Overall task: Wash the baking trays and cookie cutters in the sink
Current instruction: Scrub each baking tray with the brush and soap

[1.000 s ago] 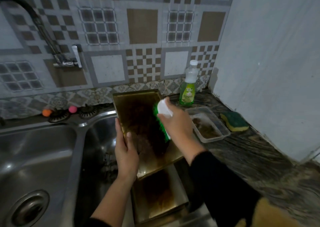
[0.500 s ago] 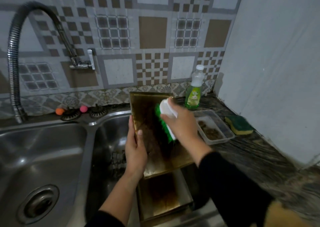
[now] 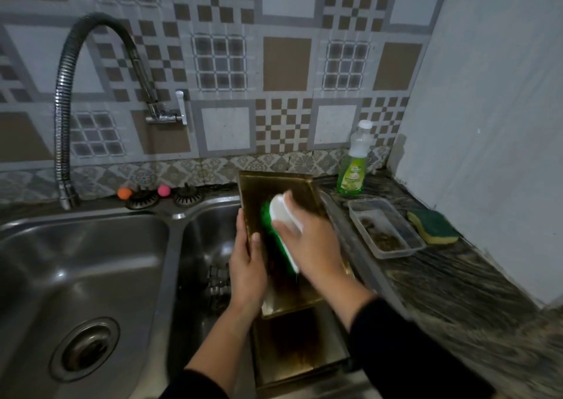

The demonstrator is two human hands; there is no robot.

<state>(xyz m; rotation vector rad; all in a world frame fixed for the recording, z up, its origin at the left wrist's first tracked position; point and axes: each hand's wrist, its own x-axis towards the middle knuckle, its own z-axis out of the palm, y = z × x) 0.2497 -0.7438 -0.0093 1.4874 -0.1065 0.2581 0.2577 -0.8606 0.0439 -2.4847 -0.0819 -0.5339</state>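
head view, looking down on a double stainless sink [image 3: 91,264] set in a dark streaked counter [image 3: 457,283]; a gold baking tray [image 3: 274,191], darkly stained, stands tilted over the right basin, its far edge up near the tiled backsplash [image 3: 286,63] and its near edge low over the basin; the left hand [image 3: 246,264] grips the tray's left edge, thumb laid on the inner face and fingers wrapped behind the rim; the right hand [image 3: 313,246] is curled over the white back of a scrub brush [image 3: 281,216], fingers closed around it, green bristles pressed against the tray's stained surface; both forearms carry dark sleeves; a second stained baking tray [image 3: 292,347] lies lower in the right basin, just below the near edge of the held tray; cookie cutters cannot be made out; a flexible metal faucet [image 3: 65,118] arches from the wall mount and hangs down over the rear of the left basin; two strainer plugs [image 3: 189,196], an orange ball [image 3: 124,193] and a pink ball [image 3: 164,190] sit on the ledge behind the basins; on the counter to the right stand a green dish soap bottle [image 3: 353,167], a clear plastic container [image 3: 384,228] with dark residue, and beside it a green and yellow sponge [image 3: 432,226] near the side wall.
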